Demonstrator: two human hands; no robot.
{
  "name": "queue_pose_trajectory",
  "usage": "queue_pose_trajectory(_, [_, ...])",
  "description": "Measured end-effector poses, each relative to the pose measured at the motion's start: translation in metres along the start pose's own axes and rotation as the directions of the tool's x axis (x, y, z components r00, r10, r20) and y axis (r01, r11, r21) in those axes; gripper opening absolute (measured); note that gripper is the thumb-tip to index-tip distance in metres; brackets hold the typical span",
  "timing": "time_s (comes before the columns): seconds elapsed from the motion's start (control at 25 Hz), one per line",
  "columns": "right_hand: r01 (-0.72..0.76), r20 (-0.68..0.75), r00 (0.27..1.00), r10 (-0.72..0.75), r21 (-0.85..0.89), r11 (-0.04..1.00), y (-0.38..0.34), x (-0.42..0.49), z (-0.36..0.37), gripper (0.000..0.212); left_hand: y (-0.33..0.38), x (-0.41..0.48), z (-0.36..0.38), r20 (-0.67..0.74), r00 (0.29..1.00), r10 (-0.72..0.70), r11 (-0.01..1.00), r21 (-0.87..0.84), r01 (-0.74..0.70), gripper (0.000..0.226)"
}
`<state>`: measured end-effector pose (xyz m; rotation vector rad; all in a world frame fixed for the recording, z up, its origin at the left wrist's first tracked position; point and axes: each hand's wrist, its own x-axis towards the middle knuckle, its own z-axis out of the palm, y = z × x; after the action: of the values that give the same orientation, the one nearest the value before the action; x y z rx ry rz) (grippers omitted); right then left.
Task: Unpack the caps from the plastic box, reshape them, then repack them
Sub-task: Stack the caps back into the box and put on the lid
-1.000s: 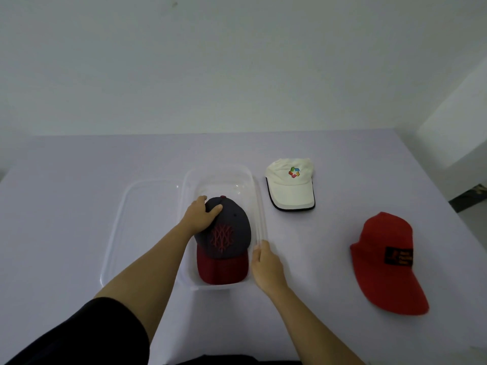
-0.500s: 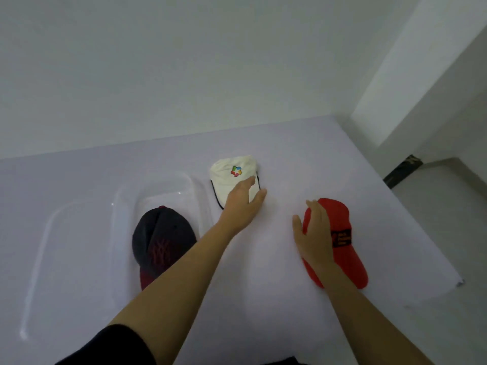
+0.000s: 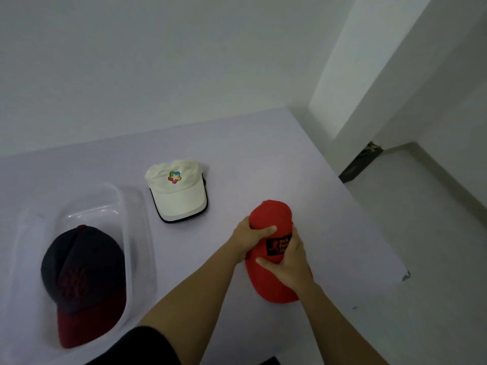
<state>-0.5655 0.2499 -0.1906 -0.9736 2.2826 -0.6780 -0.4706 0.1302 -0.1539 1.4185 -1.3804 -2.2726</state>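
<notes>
Left hand (image 3: 249,239), right hand (image 3: 291,263): 2-handed grip on red cap (image 3: 271,214)

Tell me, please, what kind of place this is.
Probably a plain indoor room: a bare white wall, a table covered in pale lilac cloth, and a grey floor beside it.
</notes>
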Motion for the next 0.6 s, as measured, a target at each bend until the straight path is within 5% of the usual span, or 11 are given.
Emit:
queue_pose_trajectory(0.2, [0.017, -0.030, 0.999, -0.018, -0.021, 1.000, 0.004, -0.001, -0.003, 0.131, 0.009, -0.002, 0.003, 0.037, 0.990, -0.134, 0.982, -0.131, 0.138, 0.041])
queue_pose_trajectory(0.6, [0.084, -0.085, 0.993, -0.086, -0.028, 0.996, -0.012, -0.026, 0.010, 0.121, 0.006, -0.024, -0.016, 0.069, 0.987, -0.145, 0.981, -0.117, 0.153, 0.041])
